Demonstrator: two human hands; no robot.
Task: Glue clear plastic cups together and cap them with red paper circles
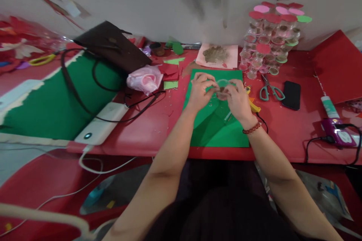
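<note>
Above the green sheet (217, 131) on the red table (152, 128), the left hand (200, 91) and right hand (236, 99) meet around a small clear cup (222, 87), each pinching its rim from its own side with curled, close-set fingers. The cup hangs between the fingertips, clear of the sheet. Scissors (270, 89) and a black phone (292, 95) lie just right of the sheet, below a stack of lidded cups (268, 41).

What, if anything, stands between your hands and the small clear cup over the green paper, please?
Nothing visible does: the left hand and the right hand both grip the clear cup directly with their fingertips, above the green paper sheet.
</note>
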